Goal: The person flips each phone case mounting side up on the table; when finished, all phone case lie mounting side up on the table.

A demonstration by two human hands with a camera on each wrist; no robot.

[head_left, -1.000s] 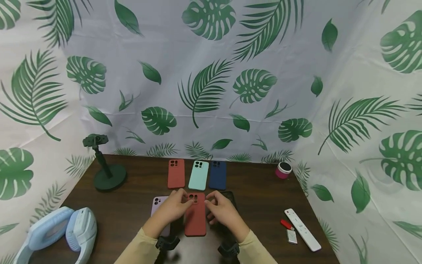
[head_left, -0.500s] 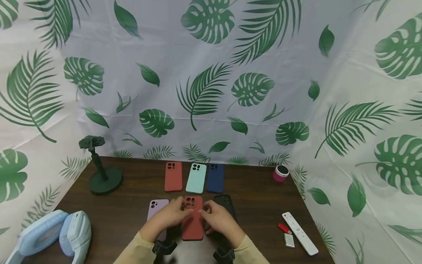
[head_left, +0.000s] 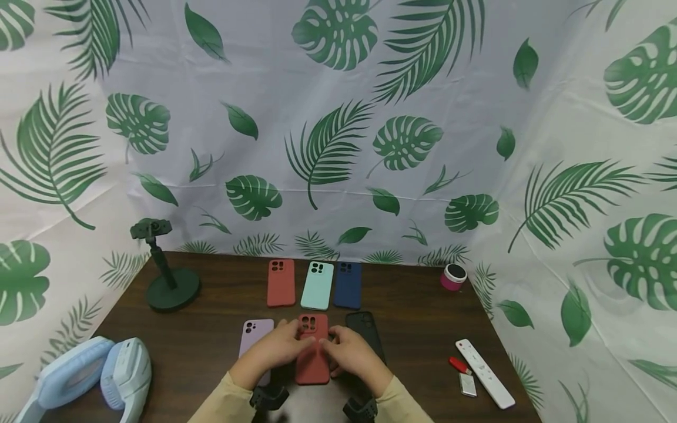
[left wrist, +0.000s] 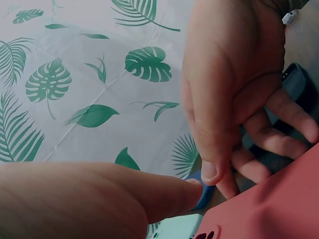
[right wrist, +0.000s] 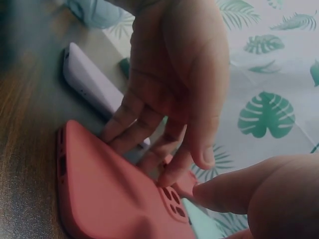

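Note:
A red phone case (head_left: 312,365) lies back up on the table, its camera cutouts toward the far side. My left hand (head_left: 276,348) is at its left edge, thumb over the case's face. In the right wrist view, the left hand's fingertips (right wrist: 115,130) rest along that edge and its thumb is raised. At the opposite edge is my right hand (head_left: 353,356), its fingertips (left wrist: 256,172) right at the side in the left wrist view. A lilac phone case (head_left: 257,331) lies partly under the left forearm, and a black phone case (head_left: 366,326) is partly hidden by the right hand.
Behind, in a row, lie another red case (head_left: 281,286), a mint case (head_left: 317,286) and a blue case (head_left: 347,289). Blue headphones (head_left: 127,376) and a dark green stand (head_left: 173,291) are left. A remote (head_left: 485,374), red USB stick (head_left: 459,365) and pink-white jar (head_left: 453,277) are right.
Both hands have slid slightly toward the near end along the red case's sides, uncovering more of the black case. The red case stays in place; the head view shifts a little.

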